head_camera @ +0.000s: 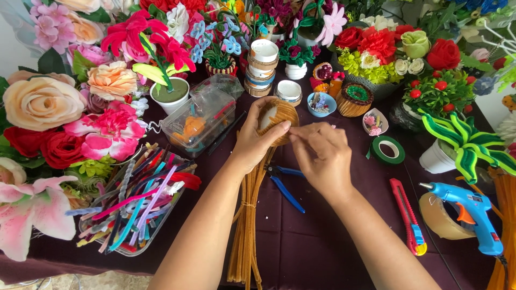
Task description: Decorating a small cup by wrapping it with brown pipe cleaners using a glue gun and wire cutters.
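1. Left hand [257, 144] clasps a small round pot [278, 121] wrapped in tan pipe cleaners [248, 215], above the table's [317, 252] middle.
2. Right hand [321, 156] pinches a strand at the pot's rim.
3. Blue-handled pliers [285, 188] lie beneath the hands.
4. Blue glue gun [470, 215] rests near the right edge.

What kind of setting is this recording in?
Probably a handicraft worktable for making artificial flowers: finished flower pots crowd the table, a tray of coloured pipe cleaners sits left, and a blue glue gun lies right.
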